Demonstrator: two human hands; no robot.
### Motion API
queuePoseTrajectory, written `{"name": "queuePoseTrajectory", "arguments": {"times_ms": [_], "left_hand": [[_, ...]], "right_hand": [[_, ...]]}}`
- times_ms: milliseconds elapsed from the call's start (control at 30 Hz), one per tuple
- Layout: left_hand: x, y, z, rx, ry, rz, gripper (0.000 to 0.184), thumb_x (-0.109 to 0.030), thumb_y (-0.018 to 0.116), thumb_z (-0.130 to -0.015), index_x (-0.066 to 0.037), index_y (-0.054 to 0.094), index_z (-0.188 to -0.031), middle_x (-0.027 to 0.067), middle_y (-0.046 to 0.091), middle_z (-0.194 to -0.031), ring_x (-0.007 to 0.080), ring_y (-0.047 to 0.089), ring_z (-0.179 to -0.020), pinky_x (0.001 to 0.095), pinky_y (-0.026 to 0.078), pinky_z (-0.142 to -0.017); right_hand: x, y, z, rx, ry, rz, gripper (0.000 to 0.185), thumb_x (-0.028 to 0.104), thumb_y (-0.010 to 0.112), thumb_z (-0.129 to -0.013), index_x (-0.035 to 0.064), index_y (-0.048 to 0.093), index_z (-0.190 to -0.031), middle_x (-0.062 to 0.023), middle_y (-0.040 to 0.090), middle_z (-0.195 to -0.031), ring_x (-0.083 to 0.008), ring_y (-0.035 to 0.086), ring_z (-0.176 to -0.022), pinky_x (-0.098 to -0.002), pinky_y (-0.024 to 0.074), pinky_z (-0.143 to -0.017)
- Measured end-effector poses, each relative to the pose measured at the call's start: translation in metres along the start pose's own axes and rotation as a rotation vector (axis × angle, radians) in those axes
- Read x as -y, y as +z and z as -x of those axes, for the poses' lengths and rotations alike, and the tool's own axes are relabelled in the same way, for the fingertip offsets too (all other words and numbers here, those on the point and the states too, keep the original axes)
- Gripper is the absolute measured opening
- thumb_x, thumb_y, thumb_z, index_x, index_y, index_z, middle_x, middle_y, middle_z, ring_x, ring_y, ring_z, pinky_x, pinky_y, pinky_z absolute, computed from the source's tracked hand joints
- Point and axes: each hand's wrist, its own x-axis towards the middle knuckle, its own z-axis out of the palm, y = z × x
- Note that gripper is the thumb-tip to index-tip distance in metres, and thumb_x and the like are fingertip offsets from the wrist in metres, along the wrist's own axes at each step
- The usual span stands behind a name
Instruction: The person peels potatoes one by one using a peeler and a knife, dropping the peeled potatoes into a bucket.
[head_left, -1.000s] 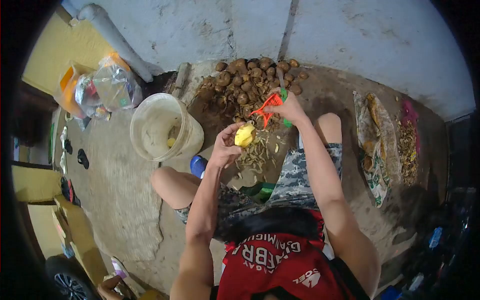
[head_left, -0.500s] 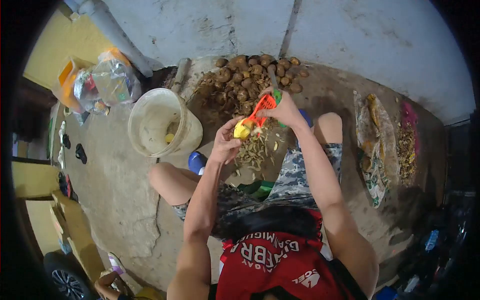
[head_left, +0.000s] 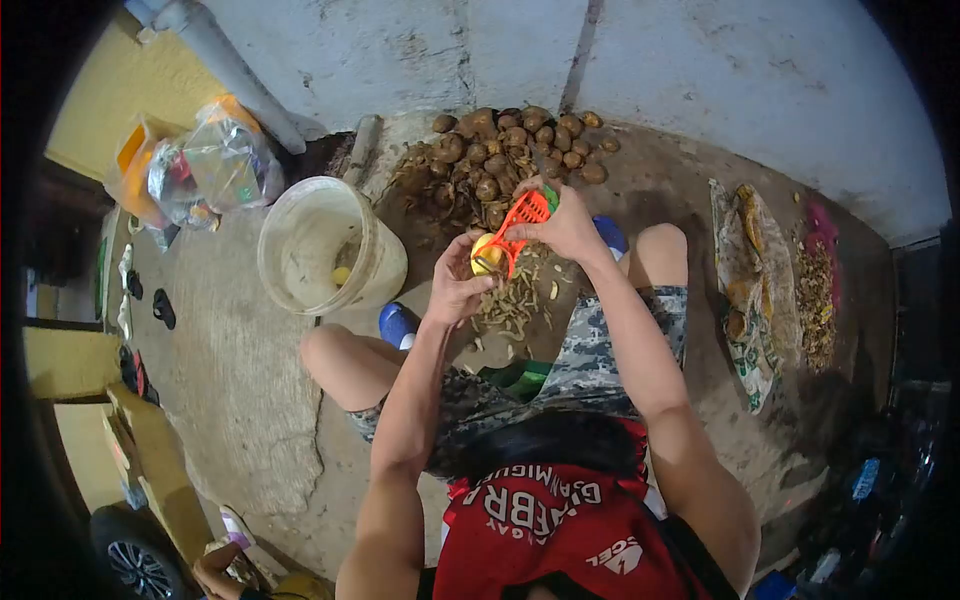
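Observation:
My left hand (head_left: 458, 284) is closed around a yellow potato (head_left: 487, 254), its surface largely peeled with some brown skin showing. My right hand (head_left: 566, 226) grips an orange peeler (head_left: 524, 214), whose lower end lies against the potato. Something green (head_left: 552, 199) also shows within my right hand; its kind cannot be made out now. Below both hands, a heap of peelings (head_left: 512, 305) lies on the floor between my legs. Just beyond them is a pile of brown unpeeled potatoes (head_left: 487, 188) mixed with brown scraps.
A white bucket (head_left: 385, 262) stands to the left with a yellow piece (head_left: 341, 275) inside. Plastic bags (head_left: 225, 165) sit farther left. At right lie a dirty sack (head_left: 757, 290) and a pink bag of scraps (head_left: 818, 290). Another person's arm (head_left: 215, 574) shows at bottom left.
The peeler has shifted over the potato, and the potato has turned in my left hand. The green part and grey blade in my right hand now show less.

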Motion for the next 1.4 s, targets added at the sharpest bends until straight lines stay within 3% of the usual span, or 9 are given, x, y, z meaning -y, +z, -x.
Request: {"name": "queuePoseTrajectory", "arguments": {"times_ms": [233, 300, 600, 933, 1000, 1033, 1167, 1233, 1400], "left_hand": [[-0.009, -0.004, 0.004, 0.091, -0.141, 0.046, 0.08, -0.009, 0.088, -0.067, 0.001, 0.047, -0.135, 0.0095, 0.061, -0.121, 0.0184, 0.063, -0.107, 0.0322, 0.054, -0.09], [-0.004, -0.003, 0.004, 0.096, -0.177, 0.093, 0.08, -0.011, 0.088, -0.067, 0.001, 0.047, -0.134, 0.0096, 0.062, -0.121, 0.018, 0.063, -0.107, 0.0312, 0.053, -0.091], [-0.006, 0.001, 0.005, 0.072, -0.108, 0.136, 0.071, -0.013, 0.086, -0.071, 0.002, 0.049, -0.13, 0.0095, 0.062, -0.121, 0.0196, 0.062, -0.111, 0.032, 0.049, -0.097], [0.005, -0.009, 0.003, -0.03, -0.057, -0.059, 0.073, -0.022, 0.087, -0.071, 0.001, 0.051, -0.13, 0.0084, 0.062, -0.118, 0.018, 0.062, -0.108, 0.0303, 0.051, -0.095], [-0.005, -0.007, 0.005, 0.13, -0.147, 0.082, 0.067, -0.02, 0.083, -0.076, -0.001, 0.049, -0.131, 0.0069, 0.062, -0.118, 0.011, 0.064, -0.096, 0.0182, 0.052, -0.064], [-0.006, -0.009, 0.004, 0.128, -0.148, 0.082, 0.067, -0.02, 0.083, -0.076, -0.001, 0.049, -0.131, 0.0069, 0.062, -0.118, 0.011, 0.064, -0.096, 0.0182, 0.052, -0.064], [0.002, -0.008, 0.0, -0.003, -0.078, 0.047, 0.072, -0.023, 0.085, -0.075, -0.001, 0.047, -0.133, 0.0062, 0.062, -0.117, 0.012, 0.064, -0.099, 0.0189, 0.054, -0.066], [0.003, -0.005, -0.002, -0.033, -0.024, 0.006, 0.076, -0.021, 0.087, -0.072, 0.0, 0.047, -0.133, 0.0089, 0.06, -0.122, 0.0222, 0.059, -0.113, 0.0359, 0.048, -0.099], [0.001, -0.006, -0.002, -0.043, -0.02, -0.083, 0.076, -0.018, 0.088, -0.07, 0.002, 0.048, -0.132, 0.0113, 0.06, -0.124, 0.0234, 0.06, -0.115, 0.037, 0.048, -0.101]], "right_hand": [[-0.042, -0.026, -0.027, -0.055, 0.083, 0.144, 0.05, 0.011, 0.092, -0.063, 0.0027, 0.063, -0.104, -0.0028, 0.067, -0.089, -0.0121, 0.062, -0.082, -0.0302, 0.0516, -0.078], [-0.042, -0.025, -0.021, -0.018, 0.114, -0.083, 0.053, 0.021, 0.094, -0.061, 0.0033, 0.065, -0.101, -0.0053, 0.069, -0.089, -0.0141, 0.064, -0.083, -0.0324, 0.0519, -0.079], [-0.054, -0.024, -0.027, -0.056, 0.059, 0.2, 0.053, 0.022, 0.095, -0.062, 0.0037, 0.063, -0.101, -0.0009, 0.065, -0.091, -0.0101, 0.059, -0.084, -0.0293, 0.0496, -0.079], [-0.068, -0.022, -0.024, -0.025, 0.032, 0.103, 0.055, 0.03, 0.094, -0.061, 0.0025, 0.065, -0.098, -0.0046, 0.068, -0.088, -0.0131, 0.062, -0.084, -0.0324, 0.0501, -0.079], [-0.061, -0.027, -0.024, -0.052, 0.141, 0.069, 0.055, 0.031, 0.095, -0.061, 0.0029, 0.065, -0.098, -0.005, 0.069, -0.089, -0.013, 0.062, -0.084, -0.0325, 0.0502, -0.079], [-0.046, -0.022, -0.02, -0.051, 0.142, 0.068, 0.055, 0.031, 0.095, -0.061, 0.0029, 0.065, -0.098, -0.005, 0.069, -0.089, -0.013, 0.062, -0.084, -0.0325, 0.0502, -0.079], [-0.019, -0.006, -0.01, 0.019, 0.042, 0.022, 0.056, 0.028, 0.095, -0.06, 0.0028, 0.065, -0.099, -0.0051, 0.069, -0.091, -0.0132, 0.062, -0.085, -0.0321, 0.0498, -0.081], [-0.015, -0.001, -0.007, 0.041, 0.018, 0.066, 0.057, 0.028, 0.095, -0.059, 0.0026, 0.065, -0.1, -0.0051, 0.069, -0.092, -0.0132, 0.062, -0.086, -0.032, 0.0497, -0.082], [-0.001, -0.003, -0.003, 0.035, 0.005, 0.089, 0.06, 0.03, 0.095, -0.058, 0.002, 0.064, -0.101, -0.0051, 0.069, -0.091, -0.0149, 0.062, -0.086, -0.0323, 0.0495, -0.082]]}}
